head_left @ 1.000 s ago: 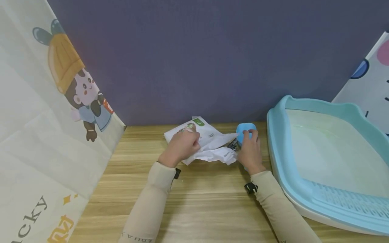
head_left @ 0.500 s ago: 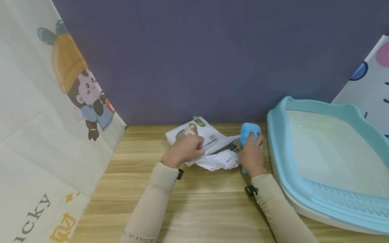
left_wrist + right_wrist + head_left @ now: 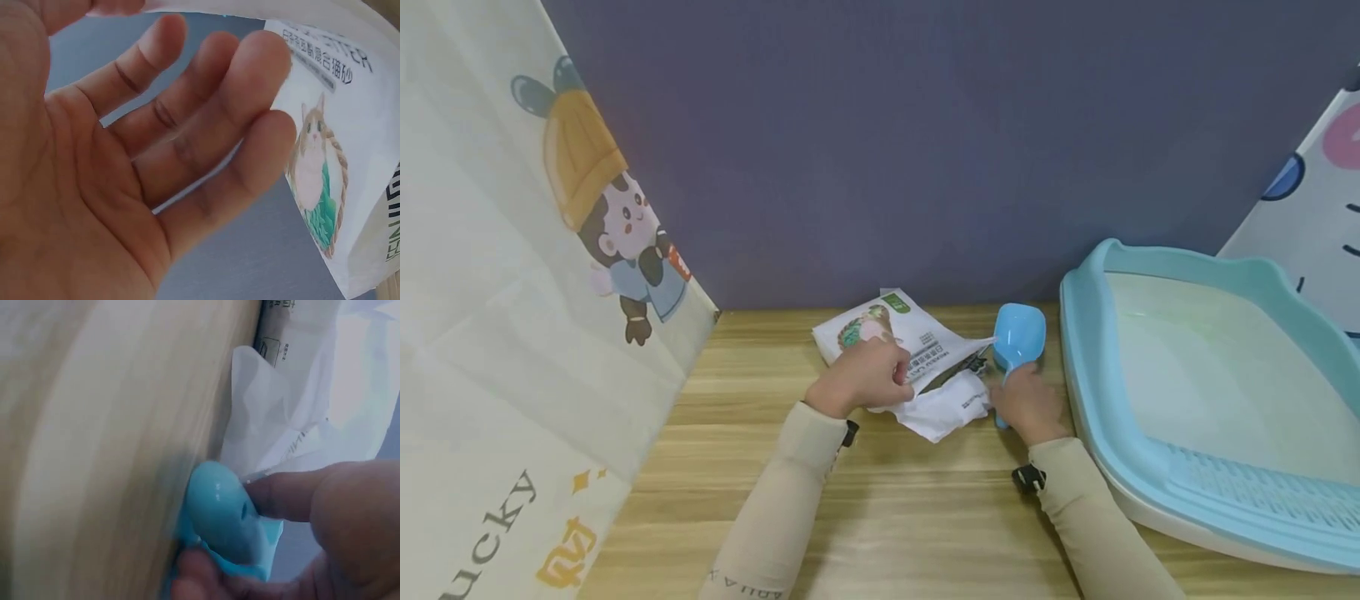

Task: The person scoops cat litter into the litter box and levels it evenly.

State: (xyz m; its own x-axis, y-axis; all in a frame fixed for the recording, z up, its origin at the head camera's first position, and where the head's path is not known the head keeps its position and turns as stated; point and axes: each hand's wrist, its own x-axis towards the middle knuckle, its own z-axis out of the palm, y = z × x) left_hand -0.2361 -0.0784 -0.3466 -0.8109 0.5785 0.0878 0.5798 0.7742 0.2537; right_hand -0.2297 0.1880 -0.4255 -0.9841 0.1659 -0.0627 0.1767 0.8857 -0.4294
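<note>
"Doing what with the left hand (image 3: 861,379)?"

"Touching the white bag (image 3: 925,333) beside its mouth, with fingers loosely curled, neither straight nor clenched."

"Pinching the edge?"

"Cannot tell, even from the left wrist view."

"And with the right hand (image 3: 1030,404)?"

"Holding the blue scoop (image 3: 1021,329) by its handle, closed in between thumb and fingers."

"Lying where, in the bag's case?"

"On the wooden table (image 3: 887,517), near the dark wall (image 3: 925,150), gaping toward the right hand."

"And in the scoop's?"

"Just beside the bag's loose flap, bowl turned upward and pointing away from the person, between bag and blue tray (image 3: 1097,417)."

"Anything on the left?"

"A pale sheet (image 3: 475,333), printed with a cartoon figure (image 3: 625,225) in an orange hat."
</note>
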